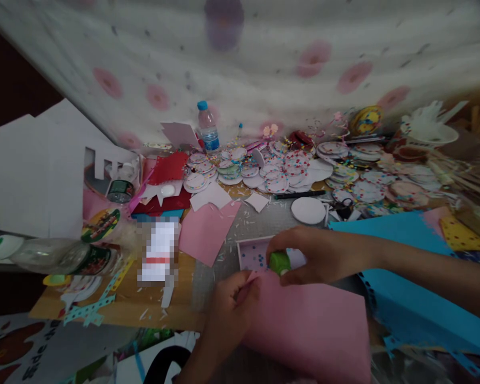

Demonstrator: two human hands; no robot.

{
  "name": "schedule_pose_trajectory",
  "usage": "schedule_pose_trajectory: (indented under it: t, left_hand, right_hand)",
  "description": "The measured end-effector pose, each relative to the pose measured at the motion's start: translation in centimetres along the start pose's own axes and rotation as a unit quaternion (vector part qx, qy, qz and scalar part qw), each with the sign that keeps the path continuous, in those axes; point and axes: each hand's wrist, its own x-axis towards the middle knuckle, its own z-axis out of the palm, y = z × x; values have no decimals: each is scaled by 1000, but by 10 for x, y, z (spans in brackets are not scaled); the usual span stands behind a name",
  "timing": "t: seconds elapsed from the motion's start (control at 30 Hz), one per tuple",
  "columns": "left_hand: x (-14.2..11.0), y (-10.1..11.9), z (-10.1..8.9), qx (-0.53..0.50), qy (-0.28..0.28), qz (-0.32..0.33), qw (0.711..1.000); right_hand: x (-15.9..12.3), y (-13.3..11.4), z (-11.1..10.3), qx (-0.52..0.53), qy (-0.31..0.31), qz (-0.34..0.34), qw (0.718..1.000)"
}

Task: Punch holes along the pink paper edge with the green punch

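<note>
My left hand (236,301) pinches the near-left corner of a sheet of pink paper (312,320). The fingers of my right hand (304,256) are wrapped round a small green craft punch (279,262), partly hidden by the fingers, at the far edge of that sheet. Behind the sheet, a shallow white-rimmed box (240,250) shows small blue dots inside. It sits close to the punch. To the right, under my right forearm, lies blue paper (384,234) with holes along its edges.
Stacks of round, dotted paper discs (278,170) line the back. A bottle with a blue cap (208,128) stands behind them. Another piece of pink paper (208,229), a black pen (300,195) and a white oval (308,210) lie nearer. A bottle (56,255) lies at left.
</note>
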Motion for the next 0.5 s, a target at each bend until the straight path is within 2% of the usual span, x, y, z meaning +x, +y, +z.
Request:
schedule_pose_trajectory:
  t: [0.5]
  left_hand:
    - [7,-1,4,11,-7,-6,1000]
  right_hand:
    - [-3,5,1,-5,8,12,1000]
